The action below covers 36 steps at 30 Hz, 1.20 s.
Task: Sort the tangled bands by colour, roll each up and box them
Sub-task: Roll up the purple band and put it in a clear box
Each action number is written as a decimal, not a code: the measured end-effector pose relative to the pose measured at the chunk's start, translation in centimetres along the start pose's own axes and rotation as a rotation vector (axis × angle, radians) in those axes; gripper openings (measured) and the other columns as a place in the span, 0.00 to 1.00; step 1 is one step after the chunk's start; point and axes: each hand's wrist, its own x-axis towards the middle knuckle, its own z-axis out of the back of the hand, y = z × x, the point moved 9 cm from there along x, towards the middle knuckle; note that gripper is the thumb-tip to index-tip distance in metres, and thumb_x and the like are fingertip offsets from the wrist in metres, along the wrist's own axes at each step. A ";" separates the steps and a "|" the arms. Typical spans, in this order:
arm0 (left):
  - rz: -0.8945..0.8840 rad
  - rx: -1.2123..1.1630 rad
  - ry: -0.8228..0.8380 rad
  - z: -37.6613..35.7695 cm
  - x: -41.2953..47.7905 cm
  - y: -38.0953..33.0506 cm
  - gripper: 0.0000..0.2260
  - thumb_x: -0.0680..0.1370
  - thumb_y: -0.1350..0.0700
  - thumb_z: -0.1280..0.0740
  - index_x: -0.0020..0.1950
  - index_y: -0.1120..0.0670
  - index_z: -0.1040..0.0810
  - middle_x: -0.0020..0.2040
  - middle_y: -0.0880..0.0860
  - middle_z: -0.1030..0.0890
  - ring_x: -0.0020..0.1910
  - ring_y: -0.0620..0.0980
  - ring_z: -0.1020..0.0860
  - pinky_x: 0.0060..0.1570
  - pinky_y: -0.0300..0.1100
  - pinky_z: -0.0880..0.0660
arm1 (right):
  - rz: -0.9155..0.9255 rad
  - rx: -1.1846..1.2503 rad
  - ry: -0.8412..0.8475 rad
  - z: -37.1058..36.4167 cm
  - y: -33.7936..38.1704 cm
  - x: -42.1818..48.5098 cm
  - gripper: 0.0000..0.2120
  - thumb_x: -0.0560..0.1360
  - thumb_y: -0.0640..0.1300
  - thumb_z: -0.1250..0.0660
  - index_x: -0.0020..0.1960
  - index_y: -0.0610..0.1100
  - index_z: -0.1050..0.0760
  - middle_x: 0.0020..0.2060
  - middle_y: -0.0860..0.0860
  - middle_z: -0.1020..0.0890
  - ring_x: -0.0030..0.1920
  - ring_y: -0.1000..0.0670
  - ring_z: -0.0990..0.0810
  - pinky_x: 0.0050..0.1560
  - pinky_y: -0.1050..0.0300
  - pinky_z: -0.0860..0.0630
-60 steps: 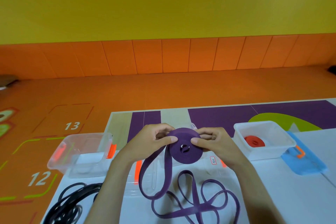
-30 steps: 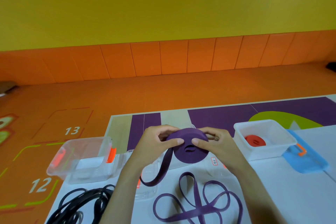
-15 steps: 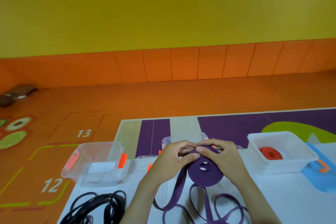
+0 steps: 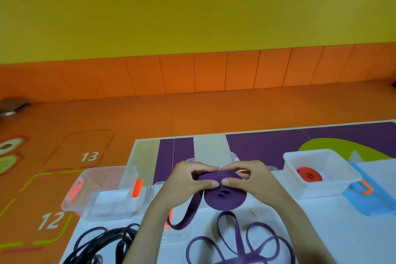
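both hands meet over the middle of the white table [image 4: 342, 231], clamped on a purple roll [image 4: 224, 194] held up on edge just above the surface. the left hand [image 4: 186, 182] grips the roll's left side, thumb pressed on its face, and the right hand [image 4: 251, 180] grips the right side the same way, so the two thumb tips nearly touch. from the roll a loose purple tail [image 4: 186, 216] drops down to the left and joins the unrolled purple loops [image 4: 240, 242] lying on the table near the bottom edge. a tangle of black bands [image 4: 102, 244] lies at the lower left. an empty clear box [image 4: 107, 191] sits to the left (orange clips on its sides), and a white box [image 4: 321, 174] to the right holds a rolled red band [image 4: 308, 174]. a blue lid [image 4: 372, 201] lies beside that box.
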 end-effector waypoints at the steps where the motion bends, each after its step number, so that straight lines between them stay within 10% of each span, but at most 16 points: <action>1: -0.003 0.018 0.007 -0.1 0.0 -0.1 0.16 0.74 0.58 0.19 0.60 0.52 0.13 0.52 0.46 0.11 0.53 0.46 0.14 0.57 0.46 0.17 | 0.003 -0.027 0.019 -0.1 0.0 0.0 0.11 0.74 0.48 0.20 0.56 0.53 0.13 0.50 0.56 0.11 0.53 0.53 0.13 0.57 0.51 0.17; 27: 0.020 0.100 0.133 -0.6 -0.9 -1.5 0.14 0.71 0.50 0.17 0.53 0.48 0.15 0.47 0.51 0.12 0.48 0.55 0.14 0.53 0.58 0.19 | -0.032 -0.003 0.108 -0.7 -0.6 -1.9 0.11 0.71 0.52 0.18 0.48 0.47 0.13 0.41 0.47 0.12 0.44 0.40 0.13 0.44 0.46 0.19; 36: 0.106 -0.163 -0.254 5.6 -4.1 2.7 0.07 0.76 0.57 0.21 0.52 0.49 0.13 0.49 0.54 0.12 0.51 0.56 0.14 0.49 0.43 0.19 | -0.027 0.127 -0.056 1.9 -0.1 -2.5 0.05 0.73 0.43 0.20 0.46 0.44 0.13 0.39 0.47 0.12 0.39 0.50 0.13 0.40 0.62 0.22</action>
